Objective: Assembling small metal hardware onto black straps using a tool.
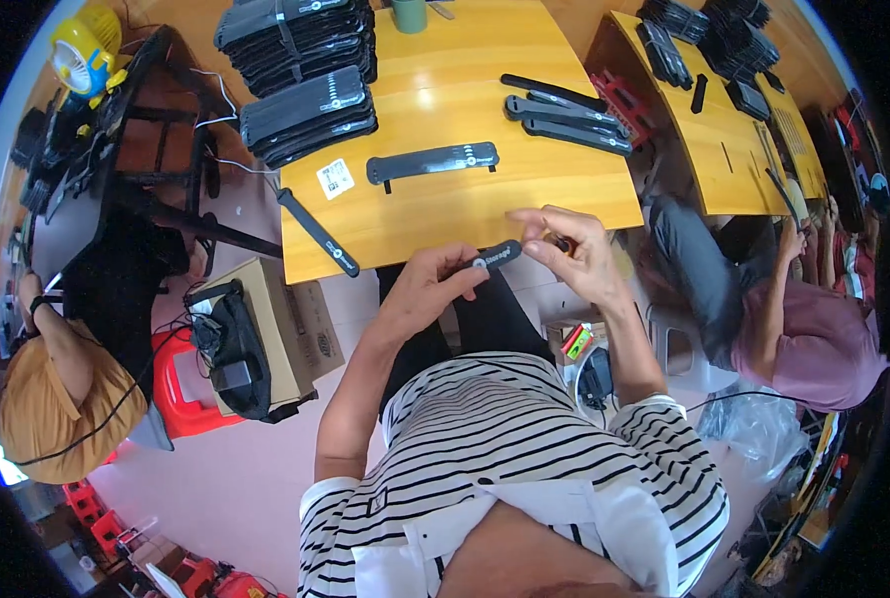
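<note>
My left hand (432, 286) is closed on one end of a short black strap (501, 256) with white print, held just off the table's near edge. Beside the strap's free end is my right hand (576, 255), its thumb and forefinger apart. A small orange-and-black thing (563, 244) sits in the curled fingers of that hand; its kind is mostly hidden. On the table beyond lies a wider black strap piece (433, 162) with two small tabs on its near side. Another narrow black strap (318, 232) lies slantwise at the table's left edge.
Stacks of black straps (305, 110) stand on the yellow table (445, 214) at far left; several loose ones (569, 122) lie at right. A white label sheet (335, 178) and green cup (409, 15) are there too. A cardboard box (310, 324) stands left; co-workers sit on both sides.
</note>
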The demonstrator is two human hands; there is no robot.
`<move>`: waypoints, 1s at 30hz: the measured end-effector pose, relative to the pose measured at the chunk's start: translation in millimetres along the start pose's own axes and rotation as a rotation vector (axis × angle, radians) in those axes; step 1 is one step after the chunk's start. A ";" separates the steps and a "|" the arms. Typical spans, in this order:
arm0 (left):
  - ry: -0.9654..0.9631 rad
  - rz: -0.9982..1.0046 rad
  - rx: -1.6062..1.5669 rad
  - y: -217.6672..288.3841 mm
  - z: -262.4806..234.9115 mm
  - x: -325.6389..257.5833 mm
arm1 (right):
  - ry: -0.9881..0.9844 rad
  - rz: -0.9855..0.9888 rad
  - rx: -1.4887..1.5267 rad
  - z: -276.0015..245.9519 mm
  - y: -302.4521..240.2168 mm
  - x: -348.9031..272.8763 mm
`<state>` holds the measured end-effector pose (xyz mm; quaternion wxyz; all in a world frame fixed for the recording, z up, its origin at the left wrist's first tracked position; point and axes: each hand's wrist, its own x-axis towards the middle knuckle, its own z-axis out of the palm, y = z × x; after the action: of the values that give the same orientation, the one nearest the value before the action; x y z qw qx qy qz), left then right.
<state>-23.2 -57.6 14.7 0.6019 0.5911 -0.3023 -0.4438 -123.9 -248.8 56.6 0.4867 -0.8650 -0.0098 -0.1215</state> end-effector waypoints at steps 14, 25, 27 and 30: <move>0.108 -0.047 0.286 -21.9 -70.8 -34.2 | 0.252 0.495 0.455 15.2 61.1 -10.6; 0.660 -0.037 -0.061 -45.0 -110.1 18.8 | 0.325 0.523 0.395 32.1 102.6 49.9; 0.695 -0.010 -0.083 -53.5 -118.5 28.6 | 0.336 0.506 0.394 37.4 110.4 60.9; 0.748 0.011 -0.125 -58.5 -122.7 41.6 | 0.362 0.472 0.358 42.4 131.3 71.3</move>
<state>93.1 -34.9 -63.9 0.7079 0.6727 -0.0372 -0.2119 -28.5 -289.3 -59.0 0.6393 -0.7088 0.2557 -0.1534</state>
